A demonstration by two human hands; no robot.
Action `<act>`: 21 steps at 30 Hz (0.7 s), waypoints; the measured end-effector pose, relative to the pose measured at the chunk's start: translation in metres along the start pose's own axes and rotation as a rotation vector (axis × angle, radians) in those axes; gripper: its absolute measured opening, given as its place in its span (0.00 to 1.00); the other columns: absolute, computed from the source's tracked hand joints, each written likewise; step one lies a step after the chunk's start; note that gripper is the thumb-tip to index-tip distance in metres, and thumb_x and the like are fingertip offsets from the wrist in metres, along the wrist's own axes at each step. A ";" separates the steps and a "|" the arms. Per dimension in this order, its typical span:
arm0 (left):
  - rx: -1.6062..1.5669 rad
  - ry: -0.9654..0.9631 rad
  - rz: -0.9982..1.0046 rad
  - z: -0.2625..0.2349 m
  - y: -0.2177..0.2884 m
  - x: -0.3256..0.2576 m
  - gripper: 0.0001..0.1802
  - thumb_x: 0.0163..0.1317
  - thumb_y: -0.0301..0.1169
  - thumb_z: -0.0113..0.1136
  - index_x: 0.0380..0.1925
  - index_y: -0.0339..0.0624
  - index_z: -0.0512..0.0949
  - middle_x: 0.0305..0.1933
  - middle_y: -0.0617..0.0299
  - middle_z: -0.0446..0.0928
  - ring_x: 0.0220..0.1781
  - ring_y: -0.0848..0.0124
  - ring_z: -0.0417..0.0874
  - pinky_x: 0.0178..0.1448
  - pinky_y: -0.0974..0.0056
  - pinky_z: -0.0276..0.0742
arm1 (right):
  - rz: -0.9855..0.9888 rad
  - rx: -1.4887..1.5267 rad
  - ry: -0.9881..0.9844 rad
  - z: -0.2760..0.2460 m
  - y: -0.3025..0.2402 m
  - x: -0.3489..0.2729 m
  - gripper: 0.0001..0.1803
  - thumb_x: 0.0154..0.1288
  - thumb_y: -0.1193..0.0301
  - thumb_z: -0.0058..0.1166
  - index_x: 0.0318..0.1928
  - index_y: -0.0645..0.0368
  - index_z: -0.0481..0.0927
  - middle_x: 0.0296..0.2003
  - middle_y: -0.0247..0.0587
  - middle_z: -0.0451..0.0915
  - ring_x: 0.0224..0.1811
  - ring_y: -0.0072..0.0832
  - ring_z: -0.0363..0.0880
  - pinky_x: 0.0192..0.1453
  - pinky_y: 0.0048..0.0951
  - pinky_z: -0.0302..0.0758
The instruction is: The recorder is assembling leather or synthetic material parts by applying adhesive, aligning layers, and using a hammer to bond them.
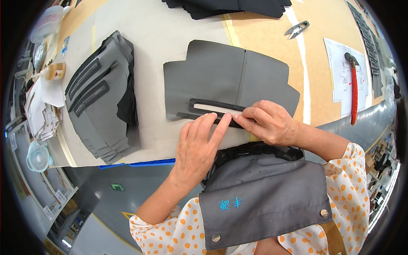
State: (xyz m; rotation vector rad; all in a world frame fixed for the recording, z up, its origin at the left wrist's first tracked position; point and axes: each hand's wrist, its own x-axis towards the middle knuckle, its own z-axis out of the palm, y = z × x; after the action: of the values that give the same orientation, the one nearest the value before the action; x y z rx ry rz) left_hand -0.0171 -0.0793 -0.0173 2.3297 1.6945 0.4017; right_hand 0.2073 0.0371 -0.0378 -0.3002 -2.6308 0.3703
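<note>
The left hand (196, 146) lies flat with its fingers (221, 125) stretched out and close together, pressing down on a dark frame (214, 111) with a long slot in it. The right hand (267, 123) is just beside it, touching the same frame, with its fingers bent and pinched together on the frame's right end. The frame lies on a big grey sheet (225, 80), near the sheet's front edge, and the sheet lies flat on the worktop (157, 34), right in front of the person. To the left sits a stack (102, 102) of more grey sheets that already have frames on them. Far off on the right are small snips (296, 29), a hammer (353, 89) with a red handle, and a paper (340, 72) under it. A glue bottle (53, 71) stands at the left edge. I think the frame could end up crooked if one hand pushes sideways while it presses. The big sheet could slide too, since nothing but the hands holds it down. A finger could also cover the slot, so the person might not see if it lines up.
</note>
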 end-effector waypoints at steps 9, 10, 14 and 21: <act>0.057 -0.004 0.013 0.002 0.003 -0.003 0.33 0.58 0.22 0.60 0.67 0.51 0.76 0.62 0.58 0.72 0.64 0.63 0.75 0.64 0.57 0.70 | 0.008 0.009 0.031 0.002 0.000 -0.001 0.26 0.46 0.76 0.60 0.50 0.66 0.85 0.39 0.40 0.76 0.35 0.31 0.76 0.37 0.30 0.77; 0.054 0.002 -0.012 0.003 0.004 -0.004 0.34 0.58 0.20 0.58 0.67 0.54 0.77 0.63 0.59 0.71 0.65 0.63 0.75 0.65 0.55 0.70 | 0.011 0.005 0.038 0.003 0.000 -0.001 0.25 0.46 0.76 0.60 0.50 0.65 0.86 0.39 0.40 0.76 0.35 0.32 0.76 0.37 0.30 0.77; 0.084 0.002 -0.015 0.004 0.004 -0.005 0.33 0.59 0.22 0.59 0.67 0.54 0.77 0.63 0.59 0.71 0.66 0.63 0.75 0.65 0.56 0.70 | 0.085 0.131 0.013 0.001 0.001 0.000 0.20 0.49 0.78 0.62 0.46 0.66 0.85 0.38 0.39 0.77 0.35 0.33 0.77 0.39 0.32 0.78; 0.130 0.025 0.032 0.005 0.003 -0.004 0.32 0.58 0.24 0.62 0.66 0.48 0.76 0.61 0.57 0.73 0.65 0.63 0.75 0.64 0.59 0.70 | 0.230 0.224 0.061 0.002 -0.002 -0.002 0.22 0.47 0.82 0.65 0.47 0.63 0.85 0.35 0.36 0.78 0.35 0.32 0.75 0.37 0.32 0.76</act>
State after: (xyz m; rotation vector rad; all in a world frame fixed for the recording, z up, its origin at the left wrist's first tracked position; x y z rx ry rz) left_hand -0.0139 -0.0843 -0.0210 2.4561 1.7452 0.3380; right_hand 0.2081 0.0339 -0.0399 -0.5311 -2.4712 0.7145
